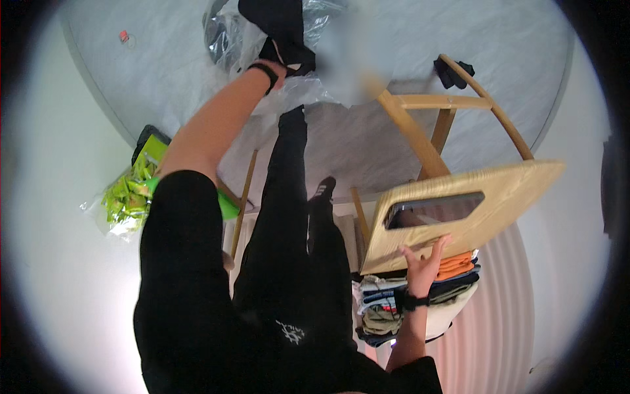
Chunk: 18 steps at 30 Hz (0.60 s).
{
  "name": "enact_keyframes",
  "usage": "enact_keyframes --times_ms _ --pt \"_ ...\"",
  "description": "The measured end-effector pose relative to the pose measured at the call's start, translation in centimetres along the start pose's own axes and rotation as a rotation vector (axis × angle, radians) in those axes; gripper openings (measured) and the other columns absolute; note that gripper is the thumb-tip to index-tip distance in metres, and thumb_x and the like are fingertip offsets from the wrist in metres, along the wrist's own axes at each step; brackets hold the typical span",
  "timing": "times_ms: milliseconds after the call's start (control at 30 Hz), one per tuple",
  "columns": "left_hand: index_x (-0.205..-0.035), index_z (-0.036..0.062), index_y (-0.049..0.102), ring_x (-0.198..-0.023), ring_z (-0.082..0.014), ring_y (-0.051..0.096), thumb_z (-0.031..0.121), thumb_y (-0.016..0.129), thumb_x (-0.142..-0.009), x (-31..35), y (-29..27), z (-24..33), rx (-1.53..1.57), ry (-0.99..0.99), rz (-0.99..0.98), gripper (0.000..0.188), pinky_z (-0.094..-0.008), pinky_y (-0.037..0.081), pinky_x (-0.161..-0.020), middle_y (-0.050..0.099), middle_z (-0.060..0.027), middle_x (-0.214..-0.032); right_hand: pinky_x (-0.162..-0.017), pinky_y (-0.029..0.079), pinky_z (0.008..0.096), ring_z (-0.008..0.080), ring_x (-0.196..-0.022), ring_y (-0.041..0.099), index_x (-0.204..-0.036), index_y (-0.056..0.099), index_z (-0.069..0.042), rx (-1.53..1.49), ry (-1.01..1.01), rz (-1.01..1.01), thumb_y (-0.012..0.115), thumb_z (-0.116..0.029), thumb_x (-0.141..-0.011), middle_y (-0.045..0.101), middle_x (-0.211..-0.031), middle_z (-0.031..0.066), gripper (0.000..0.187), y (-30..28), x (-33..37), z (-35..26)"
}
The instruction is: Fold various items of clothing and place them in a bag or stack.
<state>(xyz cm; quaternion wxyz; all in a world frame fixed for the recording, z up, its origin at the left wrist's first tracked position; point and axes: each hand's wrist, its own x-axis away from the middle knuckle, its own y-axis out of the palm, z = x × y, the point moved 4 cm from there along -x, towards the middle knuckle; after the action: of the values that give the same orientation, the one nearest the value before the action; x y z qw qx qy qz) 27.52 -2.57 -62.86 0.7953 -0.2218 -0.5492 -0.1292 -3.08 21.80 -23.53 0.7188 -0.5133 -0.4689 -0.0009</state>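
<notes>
My left hand (280,71) is stretched out far ahead, closed on a black piece of cloth (279,26) that hangs over a clear plastic bag (226,39). Its fingers are partly hidden by the cloth. My right hand (423,266) is open, thumb and fingers spread against the near edge of a light wooden board (505,197) with wooden legs. A dark phone (433,210) lies on that board, just beyond my fingertips.
Below the board sits a stack of folded clothes (384,320). A green bag (134,190) of packaged goods stands at the left. On the grey floor are a black cloth item (453,72) by the wooden legs and a small red object (123,36).
</notes>
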Motion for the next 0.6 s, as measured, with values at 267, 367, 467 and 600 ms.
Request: enact_keyframes --times_ms 267,367,467,600 --pt "-0.129 0.0287 0.045 -0.121 -0.0281 0.044 0.027 0.043 -0.088 -4.3 5.1 -15.1 0.038 -0.623 0.453 0.04 -0.0402 0.036 -0.101 0.048 -0.0077 -0.131 -0.086 0.045 0.0364 0.0277 -0.123 0.037 -0.142 0.014 -0.005 -0.493 0.233 -0.096 0.08 -0.009 -0.062 0.021 -0.145 0.0185 0.104 1.3 -0.1 0.4" --pt "-0.127 0.0224 0.048 -0.12 -0.0263 0.046 0.031 0.044 -0.088 -0.8 5.0 -22.0 -0.058 -0.84 0.66 0.04 -0.0391 0.038 -0.098 0.048 -0.0073 -0.131 -0.085 0.045 0.0347 0.0251 -0.116 0.044 -0.142 0.016 -0.005 -0.331 0.273 -0.096 0.078 -0.005 -0.062 0.022 -0.145 0.0191 0.1 1.3 0.0 1.2" --pt "-0.123 0.02 0.053 -0.115 -0.0258 0.051 0.033 0.047 -0.087 -0.1 4.1 -24.9 0.224 -0.831 0.474 0.039 -0.0386 0.042 -0.094 0.052 -0.0073 -0.127 -0.085 0.044 0.034 0.0253 -0.114 0.045 -0.137 0.026 -0.001 -0.218 0.252 -0.088 0.077 -0.004 -0.063 0.022 -0.144 0.0217 0.09 1.3 0.2 1.8" --pt "-0.117 0.0099 0.056 -0.114 -0.0318 0.05 0.025 0.047 -0.085 -3.2 3.8 -22.1 0.129 -0.573 0.45 0.037 -0.0419 0.042 -0.094 0.052 -0.0138 -0.125 -0.086 0.045 0.0347 0.025 -0.115 0.045 -0.13 0.034 0.001 -0.23 0.237 -0.079 0.071 0.002 -0.065 0.026 -0.142 0.0206 0.075 1.4 0.3 2.3"
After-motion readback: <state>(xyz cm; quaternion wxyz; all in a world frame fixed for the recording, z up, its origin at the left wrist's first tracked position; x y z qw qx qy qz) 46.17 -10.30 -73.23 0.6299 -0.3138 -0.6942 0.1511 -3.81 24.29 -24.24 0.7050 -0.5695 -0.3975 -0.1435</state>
